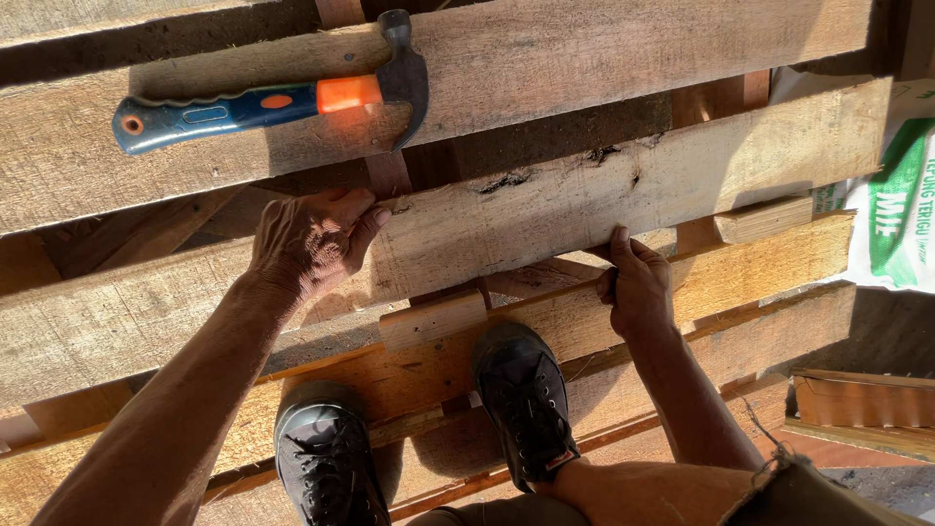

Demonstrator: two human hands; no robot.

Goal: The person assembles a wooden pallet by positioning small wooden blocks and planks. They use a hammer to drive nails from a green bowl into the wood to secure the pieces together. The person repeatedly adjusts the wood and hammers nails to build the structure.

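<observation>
Looking down from the head view: left hand (pixel 314 244) pressed flat on the rough weathered wooden plank (pixel 545 209), fingers together, thumb spread along the surface. Right hand (pixel 638 282) clamped on the lower edge of this plank, fingers curled under it. Plank lying across the wooden pallet (pixel 760 263), above 2 black laced shoes (pixel 526 399). Blue and orange claw hammer (pixel 282 93) resting on the upper board, well apart from both hands.
</observation>
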